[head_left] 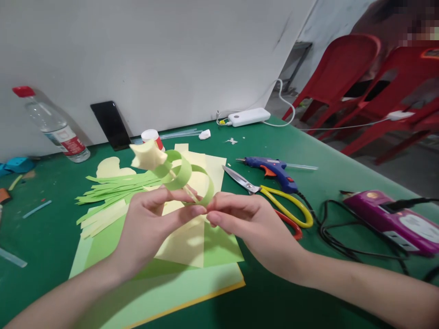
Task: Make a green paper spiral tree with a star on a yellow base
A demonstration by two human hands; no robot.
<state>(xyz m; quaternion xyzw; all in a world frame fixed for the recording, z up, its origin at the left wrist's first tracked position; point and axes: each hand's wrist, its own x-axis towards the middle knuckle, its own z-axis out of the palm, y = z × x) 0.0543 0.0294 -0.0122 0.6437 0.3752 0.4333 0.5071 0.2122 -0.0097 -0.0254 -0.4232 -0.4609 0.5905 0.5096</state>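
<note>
Between my hands is a pale yellow folded paper star (149,155) on a thin stick, with a green paper strip (183,171) coiled round the stick in wide loops. My left hand (154,219) is closed, pinching the lower stick between thumb and forefinger. The fingers of my right hand (240,219) are pinched on the strip's end close to the left thumb. Beneath them lie sheets of pale yellow paper (185,246) and light green paper (171,288). Cut green paper strips (116,187) and pale yellow strips (103,219) lie left of my left hand.
Scissors (252,187) and a blue glue gun (274,169) lie to the right, with a purple power strip (394,219) and black cables beyond. A water bottle (56,125), a phone (110,124) and a white power bank (249,117) line the wall. A person sits near red chairs (343,68).
</note>
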